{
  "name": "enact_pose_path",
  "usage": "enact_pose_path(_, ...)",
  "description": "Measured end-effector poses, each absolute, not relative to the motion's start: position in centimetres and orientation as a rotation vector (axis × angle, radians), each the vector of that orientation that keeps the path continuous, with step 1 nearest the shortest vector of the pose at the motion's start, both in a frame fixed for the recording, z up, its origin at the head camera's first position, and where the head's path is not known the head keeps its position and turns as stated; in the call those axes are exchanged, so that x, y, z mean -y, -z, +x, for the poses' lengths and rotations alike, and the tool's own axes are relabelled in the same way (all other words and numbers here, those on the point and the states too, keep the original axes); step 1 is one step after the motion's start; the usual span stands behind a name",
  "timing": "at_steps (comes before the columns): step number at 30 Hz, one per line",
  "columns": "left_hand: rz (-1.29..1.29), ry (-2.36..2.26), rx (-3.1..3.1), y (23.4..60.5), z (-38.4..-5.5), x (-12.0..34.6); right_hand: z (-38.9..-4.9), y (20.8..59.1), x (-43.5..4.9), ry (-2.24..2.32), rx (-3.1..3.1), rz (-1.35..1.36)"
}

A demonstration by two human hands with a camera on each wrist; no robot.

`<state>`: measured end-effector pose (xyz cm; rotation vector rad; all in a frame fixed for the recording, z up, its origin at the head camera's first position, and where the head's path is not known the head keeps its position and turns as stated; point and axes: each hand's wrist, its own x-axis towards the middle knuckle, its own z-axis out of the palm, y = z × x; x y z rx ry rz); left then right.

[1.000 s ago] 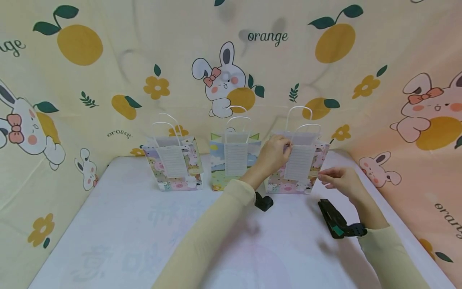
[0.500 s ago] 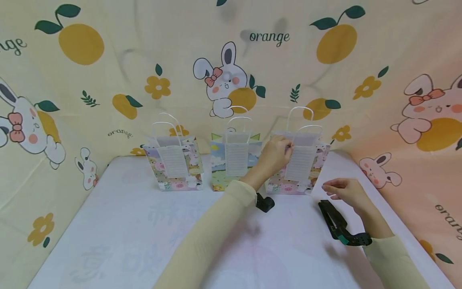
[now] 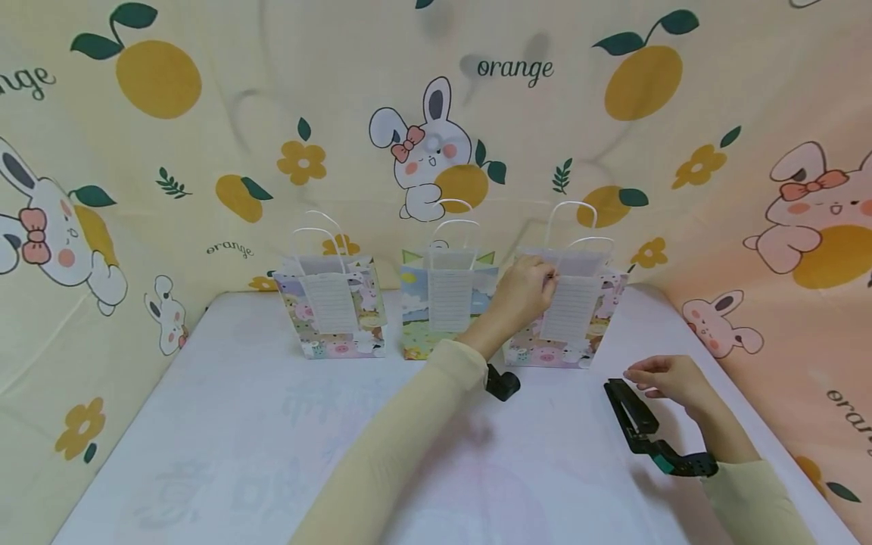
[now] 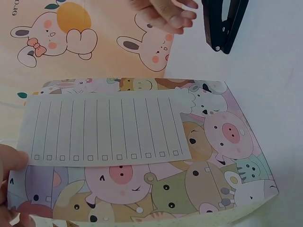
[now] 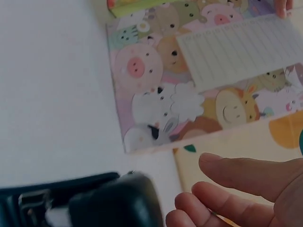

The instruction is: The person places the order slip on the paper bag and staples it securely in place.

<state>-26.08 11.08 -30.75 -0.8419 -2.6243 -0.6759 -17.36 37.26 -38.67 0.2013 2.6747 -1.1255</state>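
Note:
In the head view, my left hand (image 3: 521, 295) pinches the top edge of a lined checklist slip (image 3: 567, 310) against the rim of the right paper gift bag (image 3: 545, 354), which has an animal print. The left wrist view shows the thumb (image 4: 13, 157) on the slip's end, with row boxes along one side of the paper. My right hand (image 3: 674, 380) hovers with fingers loosely bent and holding nothing, just beyond a black stapler (image 3: 628, 415). That stapler lies on the white table, its arms spread in a V.
Two more gift bags, a middle one with a landscape print (image 3: 417, 341) and a left one with animals (image 3: 341, 347), stand in the row, each with a lined slip on its front. A printed cloth (image 3: 327, 68) with rabbits and oranges rises behind the table (image 3: 225, 424).
My right hand has drawn away from the right bag's side, down and rightward toward the stapler. The left hand keeps its pinch at the bag's rim.

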Motion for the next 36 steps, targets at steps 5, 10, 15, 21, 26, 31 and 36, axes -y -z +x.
enact_pose_path(5, -0.840, 0.664, 2.632, 30.7, -26.0, -11.1, -16.8, 39.2, -38.0, 1.106, -2.652, 0.231)
enact_pose_path(10, -0.838, 0.658, 2.626, 30.8, -26.0, -11.2, -16.2, 39.7, -38.6, 1.101, -2.616, 0.250)
enact_pose_path(15, -0.847, 0.655, 2.619, 30.9, -26.1, -11.2, -15.7, 40.0, -38.9, 1.080, -2.560, 0.265)
enact_pose_path(21, -0.843, 0.648, 2.613, 31.0, -26.0, -11.2, -15.4, 40.3, -39.1, 1.020, -2.508, 0.278)
enact_pose_path(26, -0.839, 0.649, 2.592, 31.1, -26.0, -11.1, -15.2, 40.6, -39.1, 0.985, -2.467, 0.294)
enact_pose_path(31, -0.854, 0.697, 2.528, 31.5, -26.1, -11.0, -15.0, 40.8, -38.8, 1.003, -2.430, 0.319)
enact_pose_path(36, -0.861, 0.723, 2.472, 32.0, -26.4, -11.0, -14.8, 40.7, -38.6, 1.015, -2.410, 0.332)
